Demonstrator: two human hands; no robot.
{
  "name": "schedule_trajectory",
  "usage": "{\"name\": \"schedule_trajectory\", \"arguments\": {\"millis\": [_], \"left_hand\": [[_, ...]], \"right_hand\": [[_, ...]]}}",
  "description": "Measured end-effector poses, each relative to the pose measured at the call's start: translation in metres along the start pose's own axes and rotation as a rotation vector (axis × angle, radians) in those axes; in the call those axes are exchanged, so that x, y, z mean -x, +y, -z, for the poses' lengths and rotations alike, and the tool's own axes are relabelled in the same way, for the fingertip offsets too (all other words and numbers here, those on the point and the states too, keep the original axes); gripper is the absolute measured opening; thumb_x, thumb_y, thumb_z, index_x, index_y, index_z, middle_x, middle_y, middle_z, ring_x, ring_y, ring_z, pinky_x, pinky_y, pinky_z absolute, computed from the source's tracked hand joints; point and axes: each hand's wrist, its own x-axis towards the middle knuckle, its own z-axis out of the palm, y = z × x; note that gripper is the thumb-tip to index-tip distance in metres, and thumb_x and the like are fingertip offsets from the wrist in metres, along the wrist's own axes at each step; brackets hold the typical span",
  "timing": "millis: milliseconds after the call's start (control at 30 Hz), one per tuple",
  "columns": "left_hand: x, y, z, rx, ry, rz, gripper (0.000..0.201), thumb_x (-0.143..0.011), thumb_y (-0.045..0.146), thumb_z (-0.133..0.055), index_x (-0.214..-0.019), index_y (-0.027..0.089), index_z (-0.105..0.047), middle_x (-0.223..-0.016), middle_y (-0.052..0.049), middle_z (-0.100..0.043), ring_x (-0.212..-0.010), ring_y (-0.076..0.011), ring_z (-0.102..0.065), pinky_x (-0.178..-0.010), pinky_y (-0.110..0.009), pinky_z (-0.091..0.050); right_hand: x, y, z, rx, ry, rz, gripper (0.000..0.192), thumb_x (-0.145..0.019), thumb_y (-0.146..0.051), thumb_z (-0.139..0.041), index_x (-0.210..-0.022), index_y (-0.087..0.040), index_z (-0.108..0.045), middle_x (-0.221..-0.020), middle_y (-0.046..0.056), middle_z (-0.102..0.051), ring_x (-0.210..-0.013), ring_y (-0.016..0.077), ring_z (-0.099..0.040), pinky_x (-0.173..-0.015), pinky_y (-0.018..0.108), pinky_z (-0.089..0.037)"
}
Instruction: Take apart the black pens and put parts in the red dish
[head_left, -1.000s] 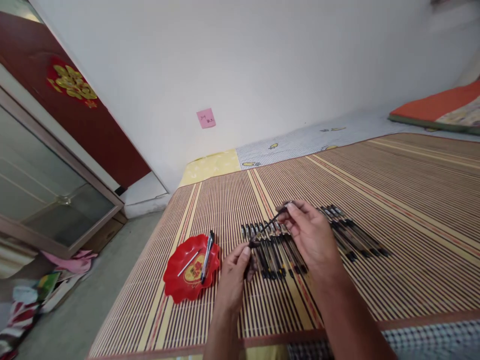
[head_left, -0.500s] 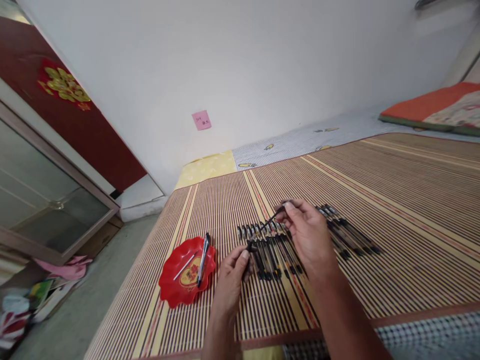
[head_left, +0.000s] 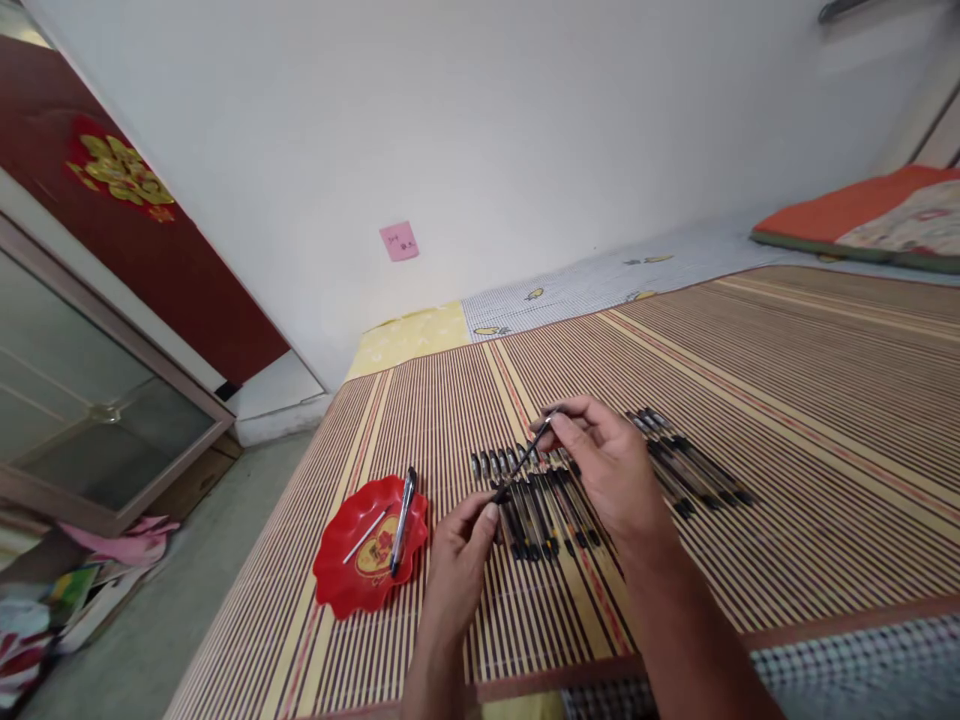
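Observation:
My right hand (head_left: 611, 465) is closed in a pinch on the upper end of a thin, dark pen refill (head_left: 531, 450), which slants down to the left. My left hand (head_left: 461, 545) pinches a small black pen part (head_left: 501, 494) at the refill's lower end; the two meet there, but I cannot make out how they fit. Below and behind the hands lies a row of pen barrels (head_left: 551, 510) with black ends. Several pen caps (head_left: 495, 463) line up just above them, partly hidden by my right hand.
On the left, a scalloped red plate (head_left: 337, 575) holds a capped pen (head_left: 403, 520) and a white stick (head_left: 365, 536). More pens (head_left: 697, 465) lie right of my right hand. All rest on a striped bamboo mat (head_left: 360, 650) against a white wall (head_left: 525, 130).
My right hand has moved slightly left and down, bringing the refill's lower end to the black part in my left hand. The left hand stays nearly in place.

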Motion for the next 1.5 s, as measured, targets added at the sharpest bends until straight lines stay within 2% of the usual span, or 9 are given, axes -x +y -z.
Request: {"name": "schedule_trajectory", "arguments": {"millis": [100,267,467,733,833,1033,1233,1333,1500], "left_hand": [[0.002,0.007,-0.004,0.023,-0.004,-0.006,0.030,-0.086,0.045,-0.064,-0.100,0.019,-0.073,-0.069,0.001,-0.058,-0.066,-0.0131,-0.052,-0.061,-0.022,-0.042],[0.008,0.014,-0.009,0.224,-0.082,0.098,0.033,-0.087,0.049,-0.063,-0.095,0.017,-0.065,-0.061,0.005,-0.050,-0.046,-0.0065,-0.038,-0.042,-0.018,-0.029],[0.010,0.016,-0.015,0.482,-0.097,0.149,0.028,-0.088,0.044,-0.065,-0.086,0.017,-0.057,-0.058,0.007,-0.046,-0.045,-0.0047,-0.031,-0.039,-0.016,-0.024],[0.010,0.017,-0.020,0.516,-0.074,0.186,0.033,-0.083,0.045,-0.070,-0.088,0.016,-0.056,-0.057,0.007,-0.047,-0.045,-0.0042,-0.030,-0.039,-0.015,-0.023],[0.011,0.016,-0.022,0.543,-0.063,0.207,0.035,-0.081,0.045,-0.073,-0.090,0.016,-0.055,-0.058,0.007,-0.048,-0.047,-0.0045,-0.033,-0.039,-0.015,-0.023],[0.012,0.015,-0.026,0.578,-0.107,0.205,0.032,-0.084,0.044,-0.070,-0.084,0.016,-0.053,-0.058,0.007,-0.046,-0.047,-0.0047,-0.031,-0.039,-0.016,-0.023],[0.011,0.015,-0.028,0.557,-0.101,0.200,0.033,-0.083,0.044,-0.070,-0.085,0.016,-0.054,-0.057,0.006,-0.047,-0.046,-0.0049,-0.032,-0.038,-0.016,-0.022],[0.011,0.016,-0.029,0.561,-0.088,0.208,0.034,-0.081,0.045,-0.072,-0.086,0.016,-0.054,-0.057,0.006,-0.048,-0.046,-0.0049,-0.033,-0.039,-0.015,-0.022],[0.010,0.016,-0.029,0.562,-0.084,0.192,0.033,-0.082,0.045,-0.071,-0.083,0.017,-0.053,-0.057,0.007,-0.046,-0.047,-0.0054,-0.031,-0.039,-0.016,-0.022]], "right_hand": [[0.002,-0.002,-0.005,0.012,-0.091,-0.021,0.016,-0.086,-0.035,-0.065,-0.091,-0.020,-0.066,-0.084,0.004,-0.071,-0.069,0.0136,-0.065,-0.068,0.028,-0.055],[0.003,0.002,-0.011,-0.015,-0.287,-0.102,0.016,-0.086,-0.034,-0.065,-0.091,-0.019,-0.066,-0.080,0.003,-0.071,-0.073,0.0140,-0.065,-0.072,0.028,-0.054],[0.005,0.013,-0.013,0.025,-0.494,-0.163,0.014,-0.087,-0.031,-0.063,-0.091,-0.019,-0.068,-0.087,0.003,-0.070,-0.084,0.0143,-0.064,-0.079,0.027,-0.051],[0.003,0.015,-0.012,0.039,-0.453,-0.196,0.022,-0.080,-0.040,-0.071,-0.084,-0.018,-0.068,-0.079,0.001,-0.066,-0.076,0.0135,-0.061,-0.074,0.027,-0.048],[0.002,0.015,-0.011,0.021,-0.449,-0.203,0.027,-0.084,-0.045,-0.065,-0.086,-0.018,-0.070,-0.081,0.003,-0.068,-0.076,0.0139,-0.060,-0.073,0.027,-0.048],[0.003,0.013,-0.007,-0.029,-0.511,-0.230,0.023,-0.084,-0.040,-0.066,-0.089,-0.019,-0.073,-0.088,0.004,-0.071,-0.086,0.0161,-0.064,-0.083,0.030,-0.049],[0.003,0.018,-0.010,-0.013,-0.415,-0.275,0.031,-0.073,-0.047,-0.077,-0.076,-0.018,-0.067,-0.082,0.002,-0.067,-0.078,0.0149,-0.061,-0.075,0.028,-0.048],[0.002,0.017,-0.010,0.006,-0.415,-0.277,0.035,-0.079,-0.053,-0.070,-0.082,-0.018,-0.069,-0.080,0.003,-0.068,-0.077,0.0160,-0.061,-0.073,0.029,-0.048],[0.003,0.014,-0.008,-0.023,-0.492,-0.227,0.027,-0.085,-0.044,-0.064,-0.089,-0.020,-0.074,-0.089,0.005,-0.072,-0.090,0.0185,-0.065,-0.087,0.033,-0.048]]}}
